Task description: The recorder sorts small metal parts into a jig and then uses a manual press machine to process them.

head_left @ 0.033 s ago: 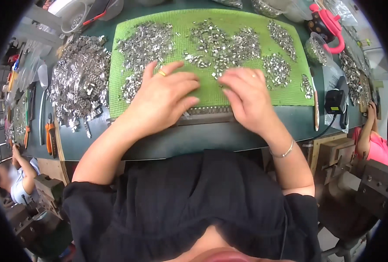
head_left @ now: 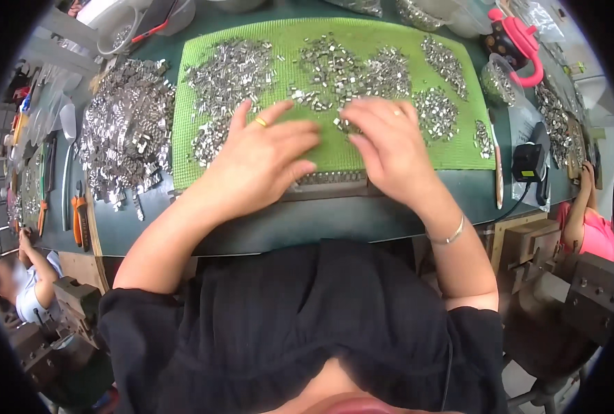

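Small, shiny silver metal pieces (head_left: 341, 125) at the fingertips of the right hand (head_left: 393, 148) look light, stiff and slick, probably best taken by opposite edges; whether those curled fingers pinch one, I cannot tell. Left of that grip, the left hand (head_left: 258, 159) spreads its fingers over the green textured mat (head_left: 459, 155).

Small metal pieces (head_left: 331, 65) heaped on a green mat (head_left: 452, 157)

The pieces are silvery, blocky and loose, lying at mixed angles. A broad heap (head_left: 231, 76) covers the mat's left part; two adjoining ones fill its middle, and three smaller ones its right. A dark bar (head_left: 327, 189), topped with shiny segments, lies lengthwise along the mat's near edge.
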